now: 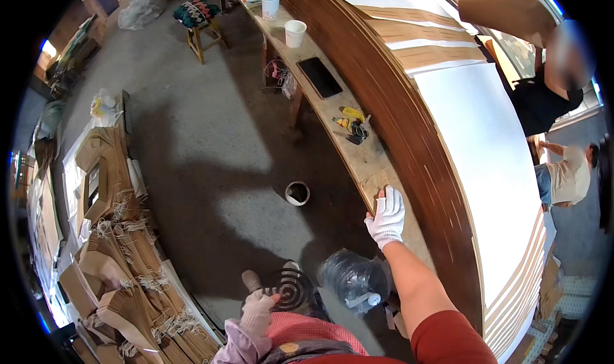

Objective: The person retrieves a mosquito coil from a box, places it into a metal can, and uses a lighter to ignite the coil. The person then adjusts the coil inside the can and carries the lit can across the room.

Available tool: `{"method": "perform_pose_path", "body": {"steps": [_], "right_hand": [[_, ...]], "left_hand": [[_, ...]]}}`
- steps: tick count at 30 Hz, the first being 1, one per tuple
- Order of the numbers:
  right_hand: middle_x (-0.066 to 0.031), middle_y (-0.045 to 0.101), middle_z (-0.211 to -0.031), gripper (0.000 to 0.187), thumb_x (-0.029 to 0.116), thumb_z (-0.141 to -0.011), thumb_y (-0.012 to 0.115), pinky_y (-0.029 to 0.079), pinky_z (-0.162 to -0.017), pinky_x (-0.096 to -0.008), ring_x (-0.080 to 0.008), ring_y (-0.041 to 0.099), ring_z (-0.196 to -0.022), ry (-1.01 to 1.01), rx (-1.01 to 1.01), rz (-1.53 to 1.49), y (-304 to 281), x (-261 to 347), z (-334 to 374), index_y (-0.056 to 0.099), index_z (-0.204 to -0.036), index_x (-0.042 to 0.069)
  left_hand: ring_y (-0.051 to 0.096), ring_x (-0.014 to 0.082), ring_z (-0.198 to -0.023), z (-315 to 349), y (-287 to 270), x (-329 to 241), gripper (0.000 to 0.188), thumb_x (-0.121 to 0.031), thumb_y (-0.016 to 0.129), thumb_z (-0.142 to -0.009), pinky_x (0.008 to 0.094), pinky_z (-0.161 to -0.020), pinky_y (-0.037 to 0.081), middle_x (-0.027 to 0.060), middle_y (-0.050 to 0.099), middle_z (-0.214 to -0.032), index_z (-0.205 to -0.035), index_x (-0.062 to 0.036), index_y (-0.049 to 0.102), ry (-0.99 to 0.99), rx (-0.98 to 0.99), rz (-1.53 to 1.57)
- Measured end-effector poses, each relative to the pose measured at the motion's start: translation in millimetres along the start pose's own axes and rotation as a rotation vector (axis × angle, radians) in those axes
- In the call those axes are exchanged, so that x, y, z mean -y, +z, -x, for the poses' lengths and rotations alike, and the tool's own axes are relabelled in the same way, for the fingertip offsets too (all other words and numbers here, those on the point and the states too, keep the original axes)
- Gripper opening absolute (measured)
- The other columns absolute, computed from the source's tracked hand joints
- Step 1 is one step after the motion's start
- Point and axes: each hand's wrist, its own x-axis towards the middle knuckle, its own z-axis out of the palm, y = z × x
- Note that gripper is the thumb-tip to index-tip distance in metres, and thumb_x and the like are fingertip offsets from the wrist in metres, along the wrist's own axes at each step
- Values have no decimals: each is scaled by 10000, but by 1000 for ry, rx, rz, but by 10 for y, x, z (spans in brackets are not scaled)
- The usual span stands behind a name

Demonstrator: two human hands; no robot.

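Observation:
My right hand, in a white glove with bare fingertips, lies flat on the narrow wooden bench, fingers stretched forward and nothing in them. Farther along the bench are a bunch of keys with a yellow tag, a dark phone and two paper cups, the nearer one white. My left hand, also gloved, is low by my lap, above a pink checked cloth. One bare fingertip pokes out to the right; its other fingers are mostly hidden. Beside it shows a black ringed thing.
A large clear bottle lies below my right forearm. A small round bucket stands on the floor. Brown card pieces with strings are heaped on the left. White sheets cover the right stack. One person holds cardboard; another stands behind.

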Motion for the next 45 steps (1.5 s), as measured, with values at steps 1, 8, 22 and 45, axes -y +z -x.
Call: {"method": "perform_pose_path", "body": {"steps": [1, 8, 22, 45], "right_hand": [[-218, 348, -1406, 834, 290, -632, 768, 263, -1085, -501, -406, 319, -1310, -4, 1, 0, -1, -26, 10, 400, -1312, -22], [-233, 370, -1397, 833, 265, -611, 774, 289, -1074, -512, -417, 349, -1291, -13, -30, 34, 40, 13, 1, 411, -1301, -28], [-196, 294, -1478, 855, 221, -716, 716, 258, -1107, -465, -370, 291, -1360, -26, 78, 261, 180, 204, 5, 282, -1411, -22], [-217, 338, -1440, 844, 122, -705, 725, 337, -1055, -436, -387, 403, -1271, 10, 114, 336, 260, 379, -106, 287, -1416, -6]], "left_hand": [[530, 85, -541, -22, 80, -26, 28, -77, 611, -853, 240, -439, 397, 23, 644, -762, -853, -54, 627, 17, 41, 13], [403, 60, -443, 134, 221, -516, 83, -148, 667, -817, 251, -408, 305, -40, 510, -597, -763, -97, 631, -5, 31, -62], [519, 73, -585, -919, -884, -20, 75, -80, 699, -798, 247, -537, 420, -15, 601, -682, -772, -65, 630, -127, -10, 160], [643, 137, -708, -1523, -1552, -38, 105, -90, 656, -832, 268, -674, 514, 68, 696, -830, -877, 2, 673, -257, 67, 553]]}}
